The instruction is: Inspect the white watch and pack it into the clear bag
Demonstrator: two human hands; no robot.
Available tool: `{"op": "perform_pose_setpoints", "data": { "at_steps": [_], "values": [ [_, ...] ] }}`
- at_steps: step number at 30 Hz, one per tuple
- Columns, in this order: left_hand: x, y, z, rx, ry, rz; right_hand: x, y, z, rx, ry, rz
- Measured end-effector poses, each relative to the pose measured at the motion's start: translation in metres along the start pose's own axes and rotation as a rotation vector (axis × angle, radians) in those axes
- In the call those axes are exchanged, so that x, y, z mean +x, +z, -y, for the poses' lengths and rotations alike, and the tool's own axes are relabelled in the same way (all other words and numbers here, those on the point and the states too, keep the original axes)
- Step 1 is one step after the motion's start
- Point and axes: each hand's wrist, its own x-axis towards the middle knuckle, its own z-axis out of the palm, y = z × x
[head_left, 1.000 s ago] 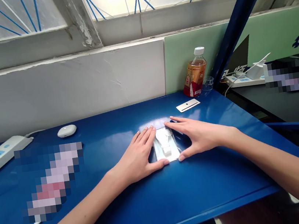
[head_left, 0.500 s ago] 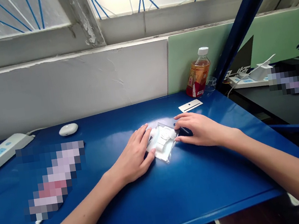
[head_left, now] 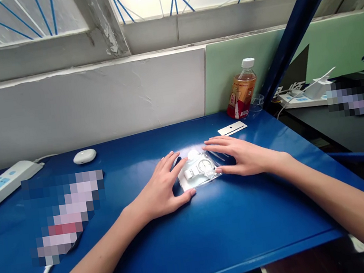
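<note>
A small clear plastic packet (head_left: 200, 173) with a white watch-like item inside lies flat on the blue table (head_left: 216, 235). My left hand (head_left: 162, 189) rests on the table at the packet's left edge, fingers stretched out, thumb touching its near corner. My right hand (head_left: 239, 158) lies flat at the packet's right edge, fingers spread, fingertips on its far side. Neither hand grips anything.
A white card (head_left: 232, 128) and a bottle of amber drink (head_left: 241, 89) stand behind the right hand. A white oval case (head_left: 84, 156) and a power strip (head_left: 1, 184) are at the left. A blurred flat object (head_left: 64, 216) with a white cable lies near left. A blue post (head_left: 291, 26) rises at right.
The packet has turned from lengthwise to crosswise between my hands and now lies flat. Both hands shifted slightly and flattened beside it.
</note>
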Motion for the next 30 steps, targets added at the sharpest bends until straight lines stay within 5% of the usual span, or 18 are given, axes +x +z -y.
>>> {"op": "perform_pose_setpoints", "data": {
  "at_steps": [30],
  "values": [
    [0.002, -0.002, 0.013, -0.004, -0.048, -0.04, 0.002, 0.0, 0.005, 0.058, 0.12, 0.046]
  ]
}}
